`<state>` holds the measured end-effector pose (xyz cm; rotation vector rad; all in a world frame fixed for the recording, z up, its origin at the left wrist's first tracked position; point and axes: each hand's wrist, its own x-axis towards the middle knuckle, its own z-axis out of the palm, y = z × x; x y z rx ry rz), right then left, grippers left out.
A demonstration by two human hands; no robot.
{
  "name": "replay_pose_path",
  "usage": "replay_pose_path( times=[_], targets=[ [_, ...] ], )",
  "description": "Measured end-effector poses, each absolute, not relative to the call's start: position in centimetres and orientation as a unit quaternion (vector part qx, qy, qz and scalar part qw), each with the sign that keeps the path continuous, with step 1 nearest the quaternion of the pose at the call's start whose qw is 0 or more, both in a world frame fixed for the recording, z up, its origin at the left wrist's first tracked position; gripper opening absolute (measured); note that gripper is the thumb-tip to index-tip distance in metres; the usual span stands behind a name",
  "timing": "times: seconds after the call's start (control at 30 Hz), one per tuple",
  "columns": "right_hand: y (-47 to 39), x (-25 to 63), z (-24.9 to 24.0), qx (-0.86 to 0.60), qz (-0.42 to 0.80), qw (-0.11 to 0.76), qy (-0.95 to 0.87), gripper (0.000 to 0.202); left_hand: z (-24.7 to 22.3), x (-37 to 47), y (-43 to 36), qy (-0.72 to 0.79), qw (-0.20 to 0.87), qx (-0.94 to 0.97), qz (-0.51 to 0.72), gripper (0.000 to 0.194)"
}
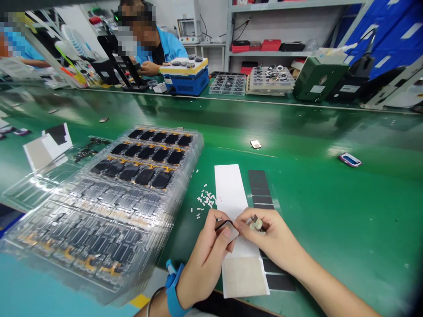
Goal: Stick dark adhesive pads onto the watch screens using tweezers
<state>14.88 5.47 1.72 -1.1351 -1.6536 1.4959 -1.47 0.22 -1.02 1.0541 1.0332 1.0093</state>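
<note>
Grey-faced, the small plate [233, 234] I watch sits pinched in the left hand [208, 248] over the white sheet [229, 182], immediately left of the right hand [269, 231], whose fingers curl round a pale-and-dark piece [257, 223].

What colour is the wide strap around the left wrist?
Wide strap: bright blue, clearest in the head view.

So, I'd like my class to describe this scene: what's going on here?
At a green workbench, a person's left hand grips a small rounded grey panel, and the right hand is at its edge. The right hand also holds a small dark-and-cream object, too unclear to identify. Beneath the hands lies a white sheet, with tiny white pieces scattered to its left. Further left, stacked clear trays hold rows of dark display panels. A co-worker is beyond the workbench.
</note>
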Motion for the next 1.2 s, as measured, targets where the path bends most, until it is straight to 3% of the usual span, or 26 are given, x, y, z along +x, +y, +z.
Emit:
replay_pose_path(
  times=[0.3,1.07,1.2],
  targets=[
    [4.8,14.6,1.1,-0.433,0.440,0.364,-0.697,0.024,-1.1,-1.4,0.3,0.436,0.630,0.460,0.449,0.017],
    [4.9,14.7,0.8,-0.445,0.517,0.327,-0.654,0.022,-1.1,-1.3,0.3,0.454,0.627,0.455,0.441,0.015],
    [5.4,15.7,2.2,-0.448,0.476,0.380,-0.654,0.026,-0.7,-1.3,0.5,0.448,0.620,0.458,0.452,0.021]
  ],
)
